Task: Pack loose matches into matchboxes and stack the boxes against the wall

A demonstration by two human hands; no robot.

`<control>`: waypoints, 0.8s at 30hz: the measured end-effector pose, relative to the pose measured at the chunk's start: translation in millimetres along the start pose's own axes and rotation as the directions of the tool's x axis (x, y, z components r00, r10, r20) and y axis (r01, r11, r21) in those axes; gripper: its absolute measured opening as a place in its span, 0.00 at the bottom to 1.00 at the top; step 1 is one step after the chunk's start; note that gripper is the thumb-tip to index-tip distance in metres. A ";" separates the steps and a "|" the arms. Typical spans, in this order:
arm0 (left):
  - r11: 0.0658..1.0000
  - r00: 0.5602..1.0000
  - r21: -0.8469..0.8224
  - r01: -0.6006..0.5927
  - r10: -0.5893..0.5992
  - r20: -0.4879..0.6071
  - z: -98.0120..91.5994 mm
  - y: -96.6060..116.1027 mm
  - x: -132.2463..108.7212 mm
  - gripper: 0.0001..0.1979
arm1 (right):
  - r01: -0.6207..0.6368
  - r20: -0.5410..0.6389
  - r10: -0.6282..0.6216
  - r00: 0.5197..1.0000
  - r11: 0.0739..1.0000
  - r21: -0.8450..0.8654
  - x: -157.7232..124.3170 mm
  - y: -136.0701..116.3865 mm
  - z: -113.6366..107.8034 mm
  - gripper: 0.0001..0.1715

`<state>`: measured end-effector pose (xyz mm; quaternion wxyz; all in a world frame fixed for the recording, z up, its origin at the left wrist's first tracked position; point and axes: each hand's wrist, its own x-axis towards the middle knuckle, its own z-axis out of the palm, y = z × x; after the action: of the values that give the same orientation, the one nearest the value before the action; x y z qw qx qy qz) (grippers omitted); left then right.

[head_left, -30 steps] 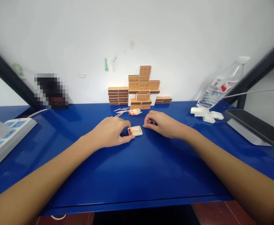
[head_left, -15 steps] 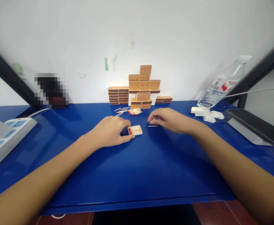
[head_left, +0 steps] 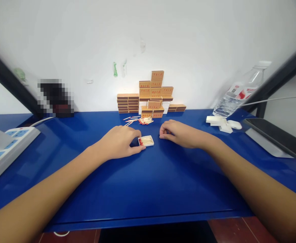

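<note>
Left hand (head_left: 119, 141), bare, thumb and forefinger closed about the left end of the tray, thumb along its near side; a light brace, in all likelihood best kept just firm enough to stop sliding, since the thin walls probably bow under a hard squeeze. Scattered matches (head_left: 131, 120), a loose spread toward the wall, several crossing; better lifted singly by the stick than raked. White matchbox tray (head_left: 146, 144), one, without sleeve, flat on the blue tabletop (head_left: 148, 189) between the hands; holds sticks laid roughly lengthwise, red heads at the left end. For tidy handling, heads ought to share that end and sticks lie parallel below the rim. Heaped matches (head_left: 145, 120), just behind the tray, red heads mostly toward the front. Matchbox tower (head_left: 156, 91), stepped, against the wall behind the heap; apparently easy to topple, so low, short reaches seem wise. Right hand (head_left: 177, 132), bare, fingers curled and tips close together, just right of the tray and apart from it; whether a match sits in the pinch cannot be told. A relaxed wrist and precise fingertip grip would suit such slender sticks.
</note>
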<state>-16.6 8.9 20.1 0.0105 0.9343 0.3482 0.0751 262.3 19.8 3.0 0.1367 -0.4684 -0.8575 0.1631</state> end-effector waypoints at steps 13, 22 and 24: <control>1.000 1.000 0.000 0.006 -0.006 0.003 -0.4 0.1 0.2 0.15 | 0.143 -0.298 -0.128 0.946 0.989 0.031 2.6 -16.7 1.8 0.12; 0.999 1.000 -0.037 0.004 -0.005 -0.027 -0.3 -0.8 0.0 0.15 | 0.092 -0.348 0.116 0.930 0.845 0.527 6.9 -43.9 19.6 0.14; 0.999 0.999 -0.053 0.013 -0.014 -0.029 0.0 -0.7 0.1 0.15 | 0.090 -0.340 0.155 0.927 0.791 0.606 8.2 -45.1 24.7 0.18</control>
<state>-17.0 9.6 20.1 0.0304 0.9302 0.3525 0.0980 214.2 0.1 -0.4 0.4378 -0.4359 -0.7081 0.3418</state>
